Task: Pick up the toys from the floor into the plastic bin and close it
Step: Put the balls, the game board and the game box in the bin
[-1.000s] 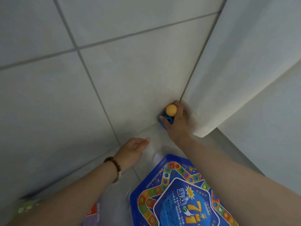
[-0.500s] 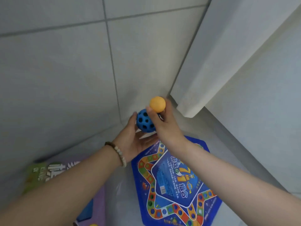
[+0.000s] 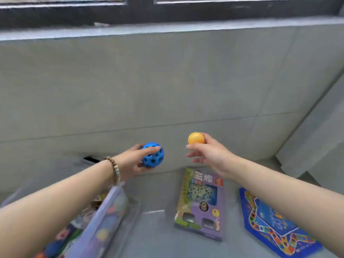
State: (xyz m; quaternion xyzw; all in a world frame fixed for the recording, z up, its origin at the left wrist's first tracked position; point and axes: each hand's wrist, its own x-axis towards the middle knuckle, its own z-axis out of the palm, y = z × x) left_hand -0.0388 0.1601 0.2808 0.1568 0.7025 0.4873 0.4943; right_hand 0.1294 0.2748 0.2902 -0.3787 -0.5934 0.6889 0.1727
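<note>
Left hand (image 3: 133, 162) wraps blue holed ball (image 3: 153, 155); probably soft, grippy. Right hand (image 3: 211, 155) pinches orange ball (image 3: 195, 138); looks light, smooth, may slip, so fuller grip safer.

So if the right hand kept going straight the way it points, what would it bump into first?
Probably the grey wall ahead. The right hand, pinching the orange ball, points forward and left; its line seems to pass above the blue ball in the left hand, though depth is unclear.
</note>
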